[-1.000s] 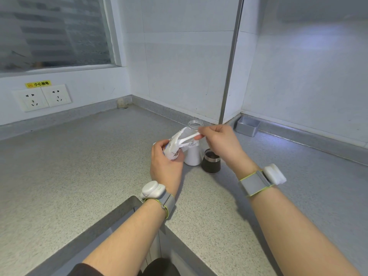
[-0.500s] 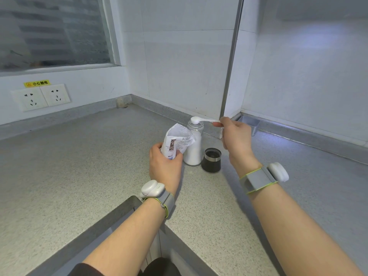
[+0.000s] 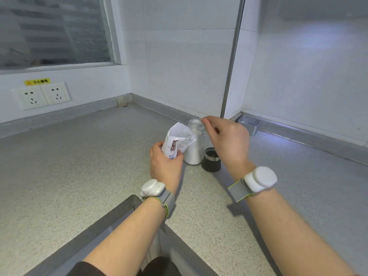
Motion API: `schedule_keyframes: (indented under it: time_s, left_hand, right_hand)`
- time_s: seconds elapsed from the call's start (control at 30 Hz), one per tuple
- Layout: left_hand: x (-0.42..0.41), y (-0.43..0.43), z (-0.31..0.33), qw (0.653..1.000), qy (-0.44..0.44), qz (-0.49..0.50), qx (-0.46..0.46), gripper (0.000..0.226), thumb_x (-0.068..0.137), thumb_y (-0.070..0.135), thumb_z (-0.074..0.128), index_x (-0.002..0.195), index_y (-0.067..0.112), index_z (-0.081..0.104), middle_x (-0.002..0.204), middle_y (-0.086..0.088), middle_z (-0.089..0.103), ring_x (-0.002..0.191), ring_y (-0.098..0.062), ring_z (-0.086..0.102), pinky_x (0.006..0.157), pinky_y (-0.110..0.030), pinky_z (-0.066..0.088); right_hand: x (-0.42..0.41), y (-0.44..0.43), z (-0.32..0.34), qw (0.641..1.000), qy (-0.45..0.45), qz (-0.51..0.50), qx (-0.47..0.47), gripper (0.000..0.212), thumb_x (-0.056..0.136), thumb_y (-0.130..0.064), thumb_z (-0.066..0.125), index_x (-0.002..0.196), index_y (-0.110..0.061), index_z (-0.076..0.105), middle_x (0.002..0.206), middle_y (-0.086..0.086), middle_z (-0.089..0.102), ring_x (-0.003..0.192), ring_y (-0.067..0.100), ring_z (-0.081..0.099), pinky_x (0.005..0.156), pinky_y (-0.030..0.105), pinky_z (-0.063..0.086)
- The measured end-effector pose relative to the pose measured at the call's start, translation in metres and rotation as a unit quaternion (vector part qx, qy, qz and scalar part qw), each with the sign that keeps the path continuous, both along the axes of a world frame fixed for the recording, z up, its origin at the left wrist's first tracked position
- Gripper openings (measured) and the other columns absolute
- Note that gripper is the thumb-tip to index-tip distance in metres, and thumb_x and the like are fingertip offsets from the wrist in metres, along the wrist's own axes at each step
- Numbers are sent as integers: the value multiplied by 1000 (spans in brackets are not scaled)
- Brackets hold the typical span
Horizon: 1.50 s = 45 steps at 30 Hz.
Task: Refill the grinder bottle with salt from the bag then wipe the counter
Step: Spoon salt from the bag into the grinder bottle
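Whites and greys around a clear grinder bottle (image 3: 194, 145)

The bottle's glass is clear, filled with white salt (image 3: 192, 154), a white spoon (image 3: 195, 122) at its mouth; left of it is a white bag (image 3: 179, 139) with a brown label and dark print; right of it a black cap (image 3: 211, 161) banded in silver; beyond it a silver-grey tin (image 3: 249, 124); under it a counter (image 3: 79, 166) of pale grey speckled dark; nearer than it grey wristbands (image 3: 168, 200) edged in lime with white pods; far left of it white sockets (image 3: 40, 95) below a yellow label (image 3: 37, 81).
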<state>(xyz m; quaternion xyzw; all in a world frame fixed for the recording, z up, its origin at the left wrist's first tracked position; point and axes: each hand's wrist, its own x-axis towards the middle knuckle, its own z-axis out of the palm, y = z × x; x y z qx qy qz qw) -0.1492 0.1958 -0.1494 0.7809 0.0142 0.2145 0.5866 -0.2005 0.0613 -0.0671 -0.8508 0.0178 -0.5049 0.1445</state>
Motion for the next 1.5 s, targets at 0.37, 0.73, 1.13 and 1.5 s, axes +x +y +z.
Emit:
schedule_keyframes:
  time_s: [0.37, 0.73, 1.13, 1.5]
  left_hand:
    - [0, 0, -1, 999, -20, -12, -28, 44, 74, 18, 75, 112, 19, 53, 110, 0, 58, 86, -15, 56, 69, -29, 42]
    - [-5, 2, -2, 976, -191, -100, -17, 52, 70, 16, 78, 117, 22, 55, 118, 5, 58, 100, -1, 57, 76, -5, 40]
    - [-7, 1, -1, 971, -206, -119, 14, 50, 70, 15, 78, 114, 27, 58, 123, 11, 60, 108, -11, 62, 79, -29, 51]
    - [-1, 0, -4, 990, -115, -66, -50, 47, 71, 19, 75, 110, 36, 54, 110, 10, 61, 94, -10, 63, 75, -30, 52]
  right_hand:
    - [-1, 1, 3, 985, -110, 99, 91, 17, 93, -26, 68, 87, -14, 77, 50, -1, 53, 47, 13, 44, 48, 29, 41]
    - [2, 6, -9, 975, 117, 128, -137, 35, 94, -43, 49, 80, -21, 73, 61, 1, 66, 59, 27, 63, 48, 31, 42]
    - [1, 10, -3, 901, 322, 288, 25, 35, 86, -3, 58, 59, -26, 54, 63, -13, 61, 60, 4, 51, 64, 26, 47]
    - [8, 2, 2, 871, 234, 221, 371, 26, 88, -22, 65, 68, -10, 75, 38, -9, 25, 36, 8, 19, 39, 19, 18]
